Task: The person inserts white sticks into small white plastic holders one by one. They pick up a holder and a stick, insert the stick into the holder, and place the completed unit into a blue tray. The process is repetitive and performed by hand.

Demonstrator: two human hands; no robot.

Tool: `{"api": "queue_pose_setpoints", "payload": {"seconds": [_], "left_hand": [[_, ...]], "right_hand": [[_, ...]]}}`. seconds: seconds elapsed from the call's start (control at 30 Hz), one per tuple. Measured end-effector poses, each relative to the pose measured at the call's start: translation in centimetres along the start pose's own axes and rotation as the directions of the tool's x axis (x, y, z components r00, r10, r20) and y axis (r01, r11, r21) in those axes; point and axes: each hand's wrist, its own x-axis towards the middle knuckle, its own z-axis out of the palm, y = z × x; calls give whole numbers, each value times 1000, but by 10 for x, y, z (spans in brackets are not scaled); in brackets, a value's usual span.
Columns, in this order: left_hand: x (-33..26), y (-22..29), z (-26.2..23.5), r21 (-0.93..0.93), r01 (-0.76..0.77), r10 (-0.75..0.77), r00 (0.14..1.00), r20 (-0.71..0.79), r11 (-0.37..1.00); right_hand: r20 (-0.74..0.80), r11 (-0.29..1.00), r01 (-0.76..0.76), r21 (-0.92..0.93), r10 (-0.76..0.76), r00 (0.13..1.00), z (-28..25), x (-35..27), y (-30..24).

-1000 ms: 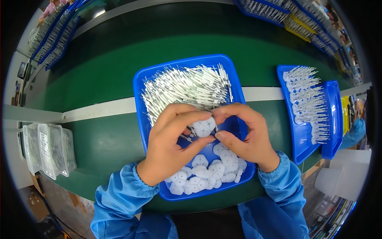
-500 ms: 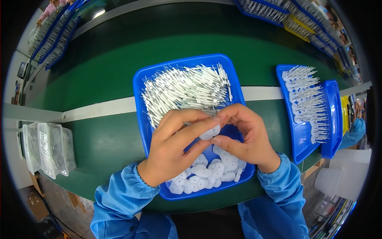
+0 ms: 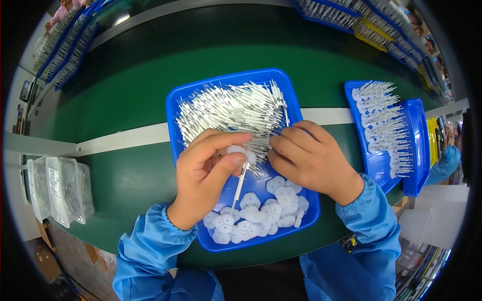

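Blue tray (image 3: 176, 108) on a green belt (image 3: 130, 75). The left hand (image 3: 208, 173) pinches a white stick with a disc (image 3: 240, 170) between thumb and fingers, above the tray's middle. The right hand (image 3: 311, 160), fingers curled, reaches into the pile of sticks (image 3: 231, 108) just beyond the grip. Loose white discs (image 3: 261, 210) lie below it. The tray's walls close in on every side; a second tray (image 3: 384, 130) stands well to the right.

Bright, even overhead light, soft shadows under the hands (image 3: 261, 165) onto the blue tray (image 3: 301, 220), glare patch on the green table (image 3: 120, 20) far beyond them, sharp centre, strong fisheye bending, black vignetted corners, rim blurred
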Motion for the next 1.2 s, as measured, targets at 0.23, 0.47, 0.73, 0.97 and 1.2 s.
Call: {"api": "queue_pose_setpoints", "payload": {"seconds": [0.23,0.47,0.73,0.97,1.2], "left_hand": [[5,5,9,104,59,-57,998,-25,993],[4,5,7,127,88,-77,993,-89,988],[3,-2,9,76,20,-16,998,-53,997],[4,-1,8,94,-12,20,996,-87,995],[4,-2,7,202,-60,74,995,-62,978]], "right_hand": [[-25,999,-41,-11,41,999,6,-2,0],[-101,968,-195,160,213,972,-14,-6,9],[-192,740,-275,613,478,857,18,6,-22],[-154,676,-290,678,517,842,21,3,-25],[-94,572,-353,740,608,788,20,4,-34]]}}
